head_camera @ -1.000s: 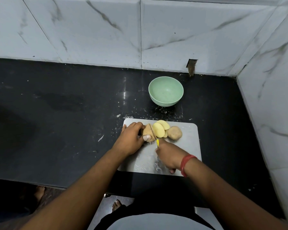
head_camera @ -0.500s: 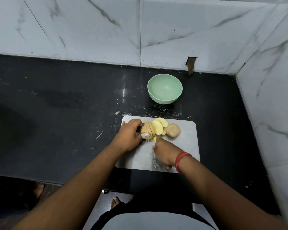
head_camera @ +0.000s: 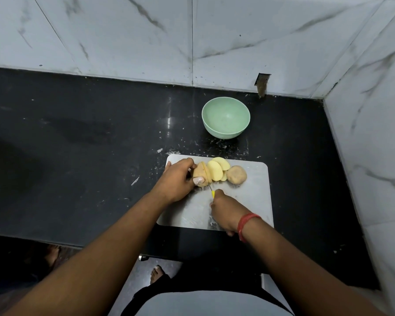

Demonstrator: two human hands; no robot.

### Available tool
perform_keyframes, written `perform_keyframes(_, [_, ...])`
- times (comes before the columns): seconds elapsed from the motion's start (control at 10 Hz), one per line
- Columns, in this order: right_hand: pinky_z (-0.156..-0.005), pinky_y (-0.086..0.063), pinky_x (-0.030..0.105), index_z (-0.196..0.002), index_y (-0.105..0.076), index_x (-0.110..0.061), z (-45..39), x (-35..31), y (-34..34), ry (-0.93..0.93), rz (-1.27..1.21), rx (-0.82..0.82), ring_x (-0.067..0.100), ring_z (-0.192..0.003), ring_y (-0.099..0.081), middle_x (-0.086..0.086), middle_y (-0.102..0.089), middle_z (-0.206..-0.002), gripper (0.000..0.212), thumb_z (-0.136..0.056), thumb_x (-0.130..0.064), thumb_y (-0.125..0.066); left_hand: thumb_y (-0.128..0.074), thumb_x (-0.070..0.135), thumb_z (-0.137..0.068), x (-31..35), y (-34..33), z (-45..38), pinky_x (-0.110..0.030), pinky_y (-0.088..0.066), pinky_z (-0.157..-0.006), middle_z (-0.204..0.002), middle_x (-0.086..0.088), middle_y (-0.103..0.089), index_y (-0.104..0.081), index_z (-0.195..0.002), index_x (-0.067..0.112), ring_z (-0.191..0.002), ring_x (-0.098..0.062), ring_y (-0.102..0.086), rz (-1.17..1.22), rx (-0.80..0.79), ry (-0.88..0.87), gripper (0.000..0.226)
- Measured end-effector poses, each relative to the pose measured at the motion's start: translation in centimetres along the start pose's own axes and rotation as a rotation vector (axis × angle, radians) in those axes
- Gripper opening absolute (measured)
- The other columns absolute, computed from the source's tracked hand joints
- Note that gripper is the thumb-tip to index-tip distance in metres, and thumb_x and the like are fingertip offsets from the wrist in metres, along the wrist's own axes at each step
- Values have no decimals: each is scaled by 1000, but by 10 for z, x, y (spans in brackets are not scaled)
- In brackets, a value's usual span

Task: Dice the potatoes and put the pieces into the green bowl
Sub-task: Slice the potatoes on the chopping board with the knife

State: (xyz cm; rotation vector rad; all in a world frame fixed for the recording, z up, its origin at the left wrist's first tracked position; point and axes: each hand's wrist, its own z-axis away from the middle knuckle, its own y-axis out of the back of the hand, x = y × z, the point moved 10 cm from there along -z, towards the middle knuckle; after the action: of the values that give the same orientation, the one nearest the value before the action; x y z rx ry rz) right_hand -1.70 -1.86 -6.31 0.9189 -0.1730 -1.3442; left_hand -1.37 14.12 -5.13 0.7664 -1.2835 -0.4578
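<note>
A grey cutting board (head_camera: 251, 201) lies on the black counter. My left hand (head_camera: 176, 181) grips a brown potato piece (head_camera: 200, 175) at the board's far left. My right hand (head_camera: 225, 209) holds a knife with a yellow handle (head_camera: 212, 194); its blade stands in the potato piece, just right of my left thumb. Pale yellow slices (head_camera: 216, 171) lean against each other to the right of the blade. A whole potato (head_camera: 236, 175) sits beyond them. The green bowl (head_camera: 225, 117) stands empty behind the board.
White marble walls close the counter at the back and on the right. The black counter (head_camera: 78, 144) stretches out to the left, with white scraps scattered near the board. A notch (head_camera: 262, 84) is cut in the back wall tile.
The knife blade has gone down into the potato piece under my left hand. The camera view has shifted a little; the slices and the whole potato stay in place.
</note>
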Motion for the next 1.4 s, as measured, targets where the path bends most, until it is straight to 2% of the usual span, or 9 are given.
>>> perform_keyframes(0.2, [-54, -29, 21, -109, -33, -16, -12, -8, 5, 19, 16, 29, 10, -58, -28, 12, -43, -98, 16, -98, -9, -42, -74, 24, -86, -1, 1, 0, -54, -46, -98, -95, 13, -65, -55, -95, 23, -81, -15, -58, 27, -11, -2, 21])
perform_keyframes(0.3, [-54, -33, 22, -105, -31, -14, -5, 3, -5, 14, 14, 5, 10, -58, -32, 5, -43, -84, 11, -98, -10, -39, -73, 18, -85, -2, 1, 0, -55, -43, -103, -88, 21, -62, -57, -97, 22, -77, -8, -57, 55, -10, 18, 21])
perform_keyframes(0.5, [-48, -44, 32, -109, -37, -9, 21, 31, -10, -47, -133, -60, 21, -56, -48, 6, -51, -82, 9, -101, -13, -35, -69, 32, -84, -3, 1, 2, -51, -47, -95, -87, 14, -66, -56, -97, 23, -82, -22, -60, 77, -27, 29, 20])
perform_keyframes(0.6, [-57, -46, 32, -121, -40, -6, 27, 34, -10, -25, -88, -30, 17, -59, -47, 0, -45, -76, 23, -102, -19, -35, -68, 36, -84, -5, 0, 1, -52, -47, -95, -92, 11, -68, -55, -97, 24, -85, -21, -63, 95, -35, 25, 21])
perform_keyframes(0.8, [-36, -40, 26, -106, -39, -13, 50, 31, -7, 23, -168, -8, 22, -51, -52, 6, -50, -83, 17, -103, -28, -34, -66, 44, -81, -8, -3, 2, -55, -44, -104, -96, 17, -68, -57, -109, 26, -87, -9, -67, 127, -31, 47, 34])
perform_keyframes(1.0, [-37, -37, 24, -100, -39, -19, 66, 40, 11, 9, -323, 28, 21, -35, -47, 10, -53, -80, 16, -101, -35, -34, -74, 46, -87, -2, -3, 5, -52, -28, -115, -113, 12, -63, -51, -130, 25, -100, -10, -53, -27, 12, 17, 53])
perform_keyframes(1.1, [-38, -39, 25, -98, -39, -20, 60, 37, 25, 21, -385, 100, 21, -32, -47, 10, -53, -77, 16, -102, -35, -34, -73, 47, -88, 0, -2, 7, -53, -20, -119, -110, 9, -65, -50, -126, 24, -101, -10, -53, -32, 14, 32, 51])
perform_keyframes(1.3, [-39, -43, 29, -115, -38, -22, 48, 18, 31, 60, -366, 118, 23, -34, -50, 13, -58, -82, 17, -103, -33, -35, -75, 44, -87, 4, -5, 14, -49, 1, -125, -93, 10, -58, -42, -120, 20, -88, -13, -59, -13, 36, 82, 53])
perform_keyframes(1.4, [-37, -46, 31, -109, -38, -16, 39, 9, 27, 58, -268, 114, 23, -33, -51, 11, -57, -85, 17, -103, -32, -36, -77, 42, -86, 7, -5, 16, -47, -4, -124, -92, 15, -53, -43, -121, 18, -87, -12, -55, -2, 44, 87, 54])
